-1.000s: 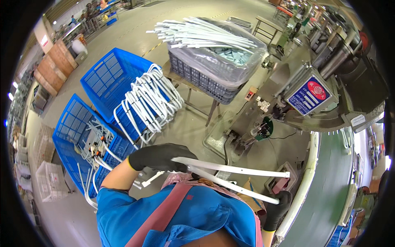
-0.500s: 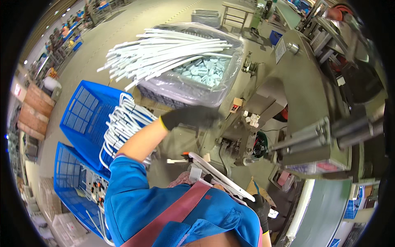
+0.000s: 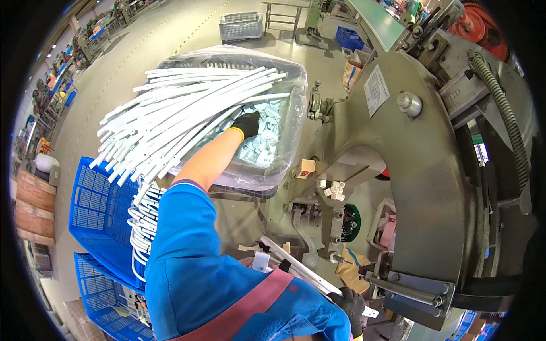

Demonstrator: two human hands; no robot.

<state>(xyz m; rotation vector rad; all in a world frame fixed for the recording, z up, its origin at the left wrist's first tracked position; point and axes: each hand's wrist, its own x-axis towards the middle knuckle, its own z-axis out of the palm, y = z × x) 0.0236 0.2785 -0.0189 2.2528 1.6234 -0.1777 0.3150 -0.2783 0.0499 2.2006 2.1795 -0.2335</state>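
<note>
My left hand point(image 3: 248, 125), in a black glove with a yellow cuff, reaches down onto a heap of pale blue-white plastic parts point(image 3: 263, 149). Its fingers are curled among them, and what they hold is hidden. The heap lies in a large crate point(image 3: 293, 122) lined with clear plastic film. Beside the hand, a big bundle of white tubes point(image 3: 187, 108) rests across the crate. Close to my body, my gloved right hand point(image 3: 350, 304) is closed round the lower end of a white tube point(image 3: 301, 268), which slants up to the left and carries black fittings.
A heavy grey-green press machine point(image 3: 398, 113) stands at the right, with small white caps point(image 3: 335, 191) on its bed. Blue crates point(image 3: 91, 199) stand at the left, one holding bent white tubes point(image 3: 145, 219). A foot pedal point(image 3: 307, 244) is below the machine.
My left hand has moved forward, from the open space before the crate down onto the plastic parts. My right hand stays on the white tube. The view has shifted.
</note>
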